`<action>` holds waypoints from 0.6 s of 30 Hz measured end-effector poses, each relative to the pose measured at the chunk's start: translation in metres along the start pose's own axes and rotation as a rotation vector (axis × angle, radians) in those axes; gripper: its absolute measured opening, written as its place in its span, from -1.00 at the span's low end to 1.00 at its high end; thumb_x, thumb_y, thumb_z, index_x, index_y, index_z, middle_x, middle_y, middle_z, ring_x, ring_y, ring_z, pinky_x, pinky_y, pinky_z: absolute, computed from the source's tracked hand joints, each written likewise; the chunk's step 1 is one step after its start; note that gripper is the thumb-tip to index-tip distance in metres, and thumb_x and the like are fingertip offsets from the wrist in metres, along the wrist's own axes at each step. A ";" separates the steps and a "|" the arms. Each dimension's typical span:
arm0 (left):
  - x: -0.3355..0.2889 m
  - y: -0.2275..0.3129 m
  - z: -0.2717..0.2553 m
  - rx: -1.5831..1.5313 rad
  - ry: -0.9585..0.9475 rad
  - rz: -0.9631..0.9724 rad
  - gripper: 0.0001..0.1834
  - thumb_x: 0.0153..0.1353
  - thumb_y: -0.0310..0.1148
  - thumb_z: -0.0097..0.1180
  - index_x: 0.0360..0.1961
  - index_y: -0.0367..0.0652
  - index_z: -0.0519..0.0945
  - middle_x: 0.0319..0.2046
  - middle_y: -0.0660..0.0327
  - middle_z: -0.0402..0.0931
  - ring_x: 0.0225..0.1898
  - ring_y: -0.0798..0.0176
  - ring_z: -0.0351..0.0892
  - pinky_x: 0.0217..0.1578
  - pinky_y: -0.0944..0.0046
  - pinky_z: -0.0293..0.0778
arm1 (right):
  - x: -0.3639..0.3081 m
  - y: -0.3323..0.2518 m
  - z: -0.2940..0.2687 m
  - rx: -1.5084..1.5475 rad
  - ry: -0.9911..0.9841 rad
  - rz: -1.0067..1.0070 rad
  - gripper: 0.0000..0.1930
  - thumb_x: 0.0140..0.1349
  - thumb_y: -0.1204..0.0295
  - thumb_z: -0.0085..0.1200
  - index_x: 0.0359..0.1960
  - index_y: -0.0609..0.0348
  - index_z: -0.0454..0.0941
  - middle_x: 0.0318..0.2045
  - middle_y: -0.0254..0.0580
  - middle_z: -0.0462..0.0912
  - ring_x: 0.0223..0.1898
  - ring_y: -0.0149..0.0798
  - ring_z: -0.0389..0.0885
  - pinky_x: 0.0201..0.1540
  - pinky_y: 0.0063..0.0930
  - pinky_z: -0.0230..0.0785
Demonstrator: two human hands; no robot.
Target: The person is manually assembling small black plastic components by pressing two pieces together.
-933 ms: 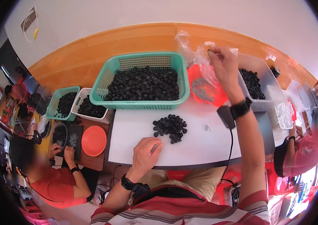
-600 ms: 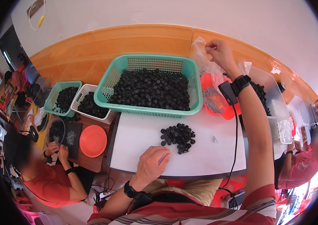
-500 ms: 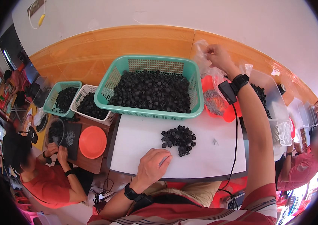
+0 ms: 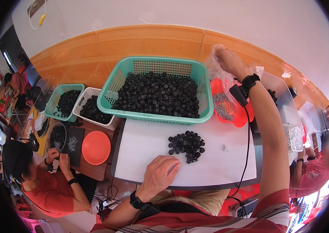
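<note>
My right hand [image 4: 232, 63] is raised at the back right, its fingers closed on a clear plastic bag [image 4: 215, 70]. The bag hangs over a red lobed tray [image 4: 243, 119] that holds many small grey metal pieces [image 4: 224, 106], perhaps screws or pins. My left hand [image 4: 159, 173] rests at the near edge of the white tabletop [image 4: 141, 143], fingers curled together; whatever they may hold is hidden. Just beyond it lies a heap of small black plastic parts [image 4: 186, 145]. A few tiny grey pieces [image 4: 225, 147] lie to the right of the heap.
A large green basket [image 4: 153, 119] of black parts stands at the back. Left of it are a white basket [image 4: 112, 123], a smaller green basket [image 4: 48, 110] and a red plate [image 4: 96, 147]. A cable [image 4: 246, 155] trails from my right wrist. People sit on both sides.
My right hand has shifted slightly right with the plastic bag, and more of the red tray shows. My left hand stays almost in place.
</note>
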State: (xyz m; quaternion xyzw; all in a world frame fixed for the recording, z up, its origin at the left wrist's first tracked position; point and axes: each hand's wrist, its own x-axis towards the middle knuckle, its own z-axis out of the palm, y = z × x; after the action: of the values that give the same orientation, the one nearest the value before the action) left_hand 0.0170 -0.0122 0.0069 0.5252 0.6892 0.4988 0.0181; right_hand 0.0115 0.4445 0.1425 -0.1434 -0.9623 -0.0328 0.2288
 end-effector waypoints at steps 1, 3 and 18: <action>0.000 0.000 0.000 0.000 -0.001 0.001 -0.83 0.09 -0.53 0.40 -0.29 -0.24 0.66 -0.28 0.13 0.71 -0.26 0.04 0.70 -0.23 0.17 0.62 | -0.002 0.000 0.001 0.014 0.042 -0.020 -0.83 0.14 0.60 0.00 -0.24 0.27 0.58 -0.28 0.22 0.66 -0.16 0.28 0.62 -0.12 0.06 0.44; 0.000 0.000 0.000 0.009 -0.010 -0.002 -0.83 0.09 -0.53 0.40 -0.29 -0.24 0.66 -0.28 0.12 0.71 -0.26 0.04 0.70 -0.24 0.17 0.63 | -0.003 -0.001 0.000 0.027 0.084 -0.040 -0.82 0.14 0.62 -0.01 -0.24 0.26 0.59 -0.27 0.20 0.66 -0.15 0.26 0.62 -0.11 0.05 0.43; 0.000 0.000 0.001 0.010 0.001 0.009 -0.85 0.12 -0.48 0.38 -0.30 -0.20 0.65 -0.28 0.18 0.70 -0.26 0.05 0.67 -0.25 0.15 0.61 | 0.000 -0.004 0.003 -0.048 -0.069 -0.038 -0.87 0.09 0.55 0.04 -0.38 0.24 0.65 -0.33 0.21 0.68 -0.24 0.26 0.65 -0.17 0.10 0.46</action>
State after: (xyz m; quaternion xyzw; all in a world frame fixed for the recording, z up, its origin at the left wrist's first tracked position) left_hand 0.0175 -0.0114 0.0060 0.5283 0.6894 0.4955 0.0129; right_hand 0.0094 0.4406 0.1397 -0.1317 -0.9711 -0.0554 0.1912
